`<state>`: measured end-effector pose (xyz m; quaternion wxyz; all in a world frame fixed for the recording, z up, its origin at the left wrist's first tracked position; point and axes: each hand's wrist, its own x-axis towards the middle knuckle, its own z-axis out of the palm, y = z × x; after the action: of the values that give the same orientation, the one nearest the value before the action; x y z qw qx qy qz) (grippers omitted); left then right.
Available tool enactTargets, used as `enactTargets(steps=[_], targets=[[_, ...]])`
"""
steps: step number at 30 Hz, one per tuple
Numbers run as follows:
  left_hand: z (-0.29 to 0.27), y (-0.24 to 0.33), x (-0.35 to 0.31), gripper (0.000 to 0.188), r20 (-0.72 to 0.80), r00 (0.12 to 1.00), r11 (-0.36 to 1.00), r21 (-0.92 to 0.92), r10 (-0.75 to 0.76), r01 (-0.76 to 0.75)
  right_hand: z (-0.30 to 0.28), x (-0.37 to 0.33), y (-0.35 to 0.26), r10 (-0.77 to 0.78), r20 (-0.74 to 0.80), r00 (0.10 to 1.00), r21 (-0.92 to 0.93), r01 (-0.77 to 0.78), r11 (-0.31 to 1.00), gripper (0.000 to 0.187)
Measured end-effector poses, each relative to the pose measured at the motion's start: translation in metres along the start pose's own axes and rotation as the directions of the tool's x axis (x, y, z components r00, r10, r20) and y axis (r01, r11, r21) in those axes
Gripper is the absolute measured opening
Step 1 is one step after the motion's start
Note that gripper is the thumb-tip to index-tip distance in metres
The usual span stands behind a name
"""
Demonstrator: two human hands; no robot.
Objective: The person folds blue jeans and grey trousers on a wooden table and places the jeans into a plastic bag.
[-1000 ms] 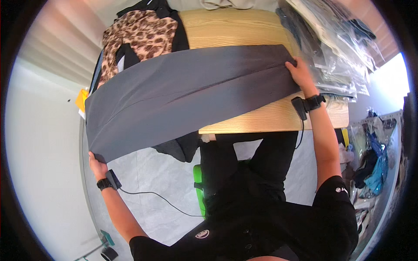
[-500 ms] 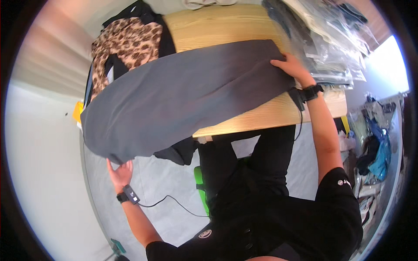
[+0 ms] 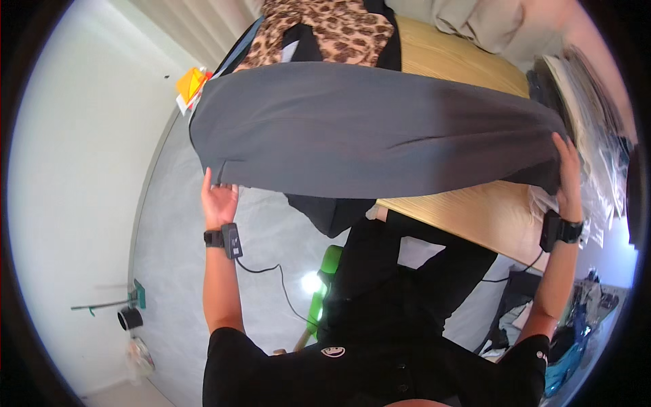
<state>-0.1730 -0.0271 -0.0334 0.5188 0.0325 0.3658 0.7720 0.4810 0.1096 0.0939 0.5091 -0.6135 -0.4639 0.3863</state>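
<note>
Long plain grey fabric garment [image 3: 366, 129] stretched above light wooden table [image 3: 468, 210]; left hand [image 3: 218, 199] gripping its lower left corner; right hand [image 3: 566, 169] clasping its right end; leopard-print cloth [image 3: 325, 30] behind garment

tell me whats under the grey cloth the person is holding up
Under the grey cloth, stretched between the left hand and right hand, show a wooden table and a dark garment hanging off its edge. The tabletop's middle is covered.
</note>
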Motion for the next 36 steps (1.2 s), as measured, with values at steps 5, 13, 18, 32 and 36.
enactTargets(steps=[5,13,18,32,36], targets=[[-0.010,0.002,0.013,0.030,-0.001,1.000,0.999,0.026,-0.024,0.024,-0.037,0.014,-0.044,-0.115,-0.018,0.993,-0.107,0.112,0.988,0.043],[-0.009,0.001,0.016,0.024,0.016,0.996,0.977,0.196,-0.083,0.078,-0.093,0.046,-0.079,-0.200,-0.099,0.975,-0.300,0.163,0.940,0.036],[0.019,-0.010,-0.007,0.035,0.126,0.974,0.958,0.239,-0.191,0.157,-0.128,0.070,-0.115,-0.294,-0.034,0.955,-0.648,0.203,0.734,0.040],[0.060,-0.072,-0.061,0.065,0.238,0.943,0.937,0.313,-0.233,0.152,-0.208,0.149,-0.169,-0.463,0.202,0.863,-0.946,0.295,0.137,0.044],[0.054,-0.076,-0.070,0.064,0.239,0.950,0.944,0.306,-0.202,0.124,-0.060,0.072,-0.196,-0.228,0.194,0.954,-0.785,0.290,0.547,0.043]])
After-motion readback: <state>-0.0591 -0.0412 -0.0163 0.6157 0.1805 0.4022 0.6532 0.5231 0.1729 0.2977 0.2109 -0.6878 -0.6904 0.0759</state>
